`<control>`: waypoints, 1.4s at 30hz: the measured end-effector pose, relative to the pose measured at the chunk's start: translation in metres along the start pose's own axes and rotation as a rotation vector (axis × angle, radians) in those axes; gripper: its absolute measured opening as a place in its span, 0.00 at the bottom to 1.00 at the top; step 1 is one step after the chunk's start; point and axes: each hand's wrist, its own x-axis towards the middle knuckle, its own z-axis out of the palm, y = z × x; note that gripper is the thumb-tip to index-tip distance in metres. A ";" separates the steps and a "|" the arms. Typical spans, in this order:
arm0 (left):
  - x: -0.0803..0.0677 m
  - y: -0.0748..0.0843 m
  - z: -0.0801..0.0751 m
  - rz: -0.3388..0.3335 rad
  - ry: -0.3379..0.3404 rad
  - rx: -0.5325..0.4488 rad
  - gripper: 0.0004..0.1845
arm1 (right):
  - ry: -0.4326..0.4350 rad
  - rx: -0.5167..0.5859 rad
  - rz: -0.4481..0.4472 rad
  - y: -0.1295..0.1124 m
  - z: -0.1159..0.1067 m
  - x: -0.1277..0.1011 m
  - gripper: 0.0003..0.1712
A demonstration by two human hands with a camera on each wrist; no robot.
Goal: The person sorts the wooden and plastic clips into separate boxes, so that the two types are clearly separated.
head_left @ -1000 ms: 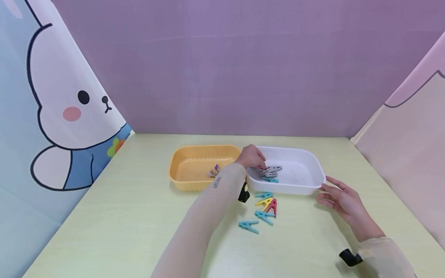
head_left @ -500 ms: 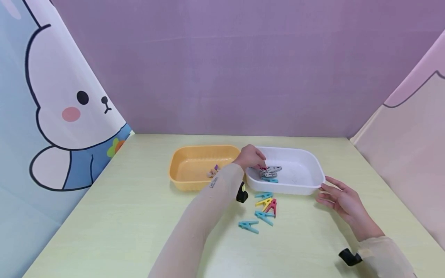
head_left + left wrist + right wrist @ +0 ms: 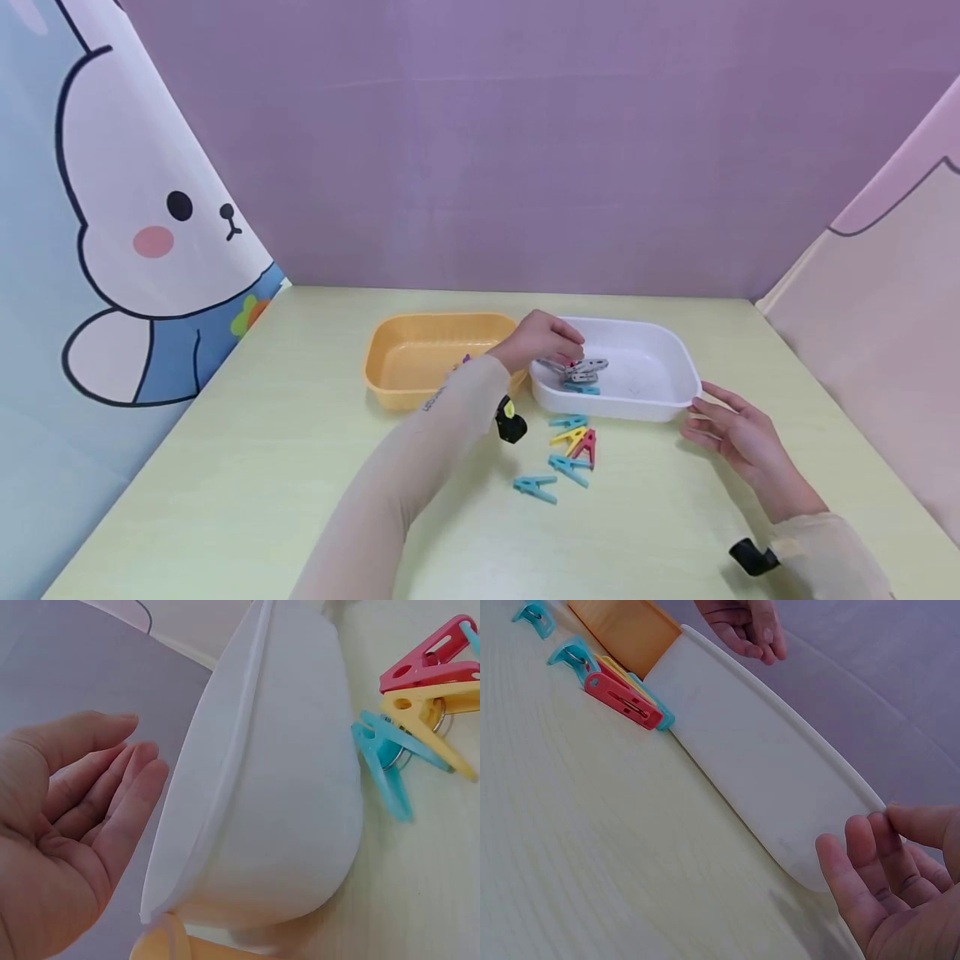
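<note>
My left hand hovers over the left end of the white tray, palm bare and fingers loosely straight, holding nothing. Below it in the tray lie grey pegs and a teal peg. My right hand lies open on the table with its fingertips against the tray's right corner. In front of the tray, several loose pegs lie on the table: teal, yellow, red, and further teal ones.
An orange tray stands touching the white one on its left, with a few small pegs inside. A purple wall stands behind, and printed panels close in the left and right sides. The pale green table stretches toward me.
My left hand has lifted off the pegs in the white tray and drawn back slightly to the left. The right hand stays at the tray's corner.
</note>
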 end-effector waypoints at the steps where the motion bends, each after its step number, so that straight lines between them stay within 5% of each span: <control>1: -0.002 0.000 -0.001 0.000 -0.007 0.000 0.12 | 0.003 0.001 0.002 0.000 0.000 0.000 0.19; 9: -0.021 -0.003 -0.004 -0.005 -0.059 -0.008 0.08 | 0.008 -0.005 0.000 0.000 0.003 -0.003 0.19; 21: -0.055 -0.013 0.007 0.036 -0.255 -0.082 0.11 | 0.021 0.006 -0.005 -0.003 0.006 -0.007 0.19; 29: -0.070 -0.028 0.008 0.036 -0.328 -0.098 0.13 | 0.023 -0.001 -0.004 -0.003 0.007 -0.008 0.20; 42: -0.089 -0.058 -0.001 0.023 -0.438 0.026 0.14 | 0.039 -0.006 0.002 -0.003 0.011 -0.012 0.18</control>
